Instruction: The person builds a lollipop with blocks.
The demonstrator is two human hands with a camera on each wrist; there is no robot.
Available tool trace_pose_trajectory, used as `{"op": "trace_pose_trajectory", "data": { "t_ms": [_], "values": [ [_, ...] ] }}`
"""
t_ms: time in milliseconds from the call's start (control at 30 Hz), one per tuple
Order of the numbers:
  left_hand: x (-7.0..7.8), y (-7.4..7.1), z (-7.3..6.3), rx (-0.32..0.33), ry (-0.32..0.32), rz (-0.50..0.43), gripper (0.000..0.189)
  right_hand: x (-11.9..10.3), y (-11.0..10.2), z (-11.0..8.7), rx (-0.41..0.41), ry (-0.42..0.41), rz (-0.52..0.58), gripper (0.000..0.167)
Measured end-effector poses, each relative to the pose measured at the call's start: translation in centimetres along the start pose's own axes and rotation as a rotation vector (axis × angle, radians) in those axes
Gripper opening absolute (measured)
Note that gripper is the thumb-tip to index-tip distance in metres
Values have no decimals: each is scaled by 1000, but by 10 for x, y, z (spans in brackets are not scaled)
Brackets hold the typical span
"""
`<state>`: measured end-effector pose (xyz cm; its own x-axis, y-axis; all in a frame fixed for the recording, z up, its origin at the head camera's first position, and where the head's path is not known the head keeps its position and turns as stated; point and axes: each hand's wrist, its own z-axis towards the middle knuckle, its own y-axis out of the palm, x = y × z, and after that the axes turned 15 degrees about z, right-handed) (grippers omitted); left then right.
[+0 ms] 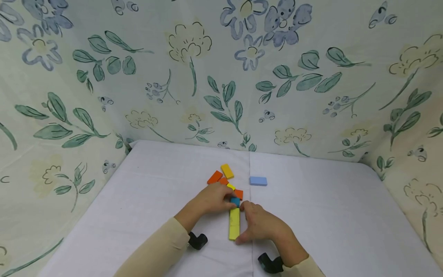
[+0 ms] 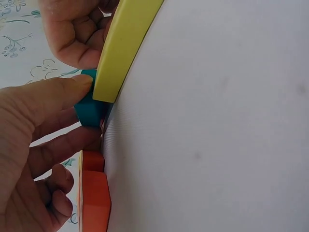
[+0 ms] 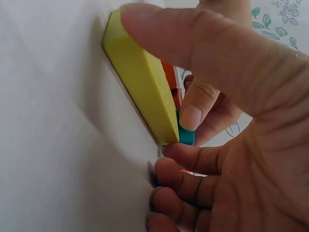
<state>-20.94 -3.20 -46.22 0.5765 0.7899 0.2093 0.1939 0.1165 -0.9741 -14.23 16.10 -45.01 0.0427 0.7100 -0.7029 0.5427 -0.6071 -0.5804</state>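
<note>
A small teal-blue block (image 1: 235,201) stands at the far end of a long yellow-green block (image 1: 234,224) on the white cloth. My left hand (image 1: 212,198) pinches the teal block (image 2: 90,112) between thumb and fingers; the thumb lies close to the end of the long block (image 2: 123,53). On the other side, my right hand (image 1: 263,224) holds the long block lengthwise, its thumb at the near end and its index finger at the far end, as the right wrist view shows. Just beyond the teal block lies an orange block (image 1: 238,194), with a small yellow block (image 1: 230,187) beside it.
Farther back are two more orange blocks, one a longer piece (image 1: 215,177), and a yellow-orange block (image 1: 227,171). A light blue block (image 1: 258,181) lies apart to the right. Floral cloth (image 1: 194,115) hangs behind the white-covered table (image 1: 328,215).
</note>
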Motion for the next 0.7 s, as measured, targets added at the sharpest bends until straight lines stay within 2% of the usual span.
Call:
{"op": "trace_pose_trajectory", "data": {
  "t_ms": [300, 700],
  "values": [
    [2, 1, 0, 2, -23, -11, 26, 0, 1, 1, 12, -3, -30, 84],
    [0, 5, 0, 18, -10, -8, 26, -1, 2, 2, 13, 11, -37, 86]
  ]
}}
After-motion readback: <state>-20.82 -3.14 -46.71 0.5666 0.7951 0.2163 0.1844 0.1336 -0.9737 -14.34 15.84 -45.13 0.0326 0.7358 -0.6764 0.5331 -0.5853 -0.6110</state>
